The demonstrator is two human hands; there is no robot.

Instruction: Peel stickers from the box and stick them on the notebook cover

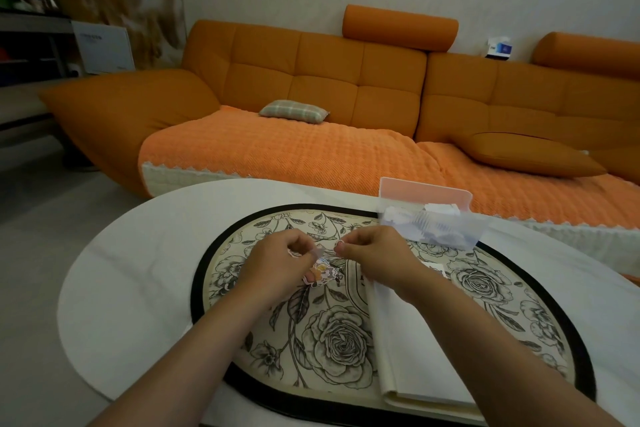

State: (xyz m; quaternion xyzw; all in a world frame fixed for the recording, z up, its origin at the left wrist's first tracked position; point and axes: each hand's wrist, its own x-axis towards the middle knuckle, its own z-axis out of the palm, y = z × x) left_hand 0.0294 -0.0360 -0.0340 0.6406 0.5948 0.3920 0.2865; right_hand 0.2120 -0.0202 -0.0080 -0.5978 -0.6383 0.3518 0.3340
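Note:
Both hands meet above the floral mat. My left hand [278, 262] pinches a colourful sticker [322, 273] near its lower fingers. My right hand [369, 253] pinches the other end of a thin clear backing strip [323, 251] stretched between the two hands. A cream notebook [412, 354] lies on the mat under my right forearm, its upper part partly hidden by the wrist. The clear plastic sticker box [433, 218] stands open behind my right hand, with several white pieces inside.
A rose-patterned oval mat [332, 333] with a black rim lies on a round white table [138, 288]. An orange sofa [311, 97] with a plaid cushion [293, 111] runs behind the table. Grey floor lies to the left.

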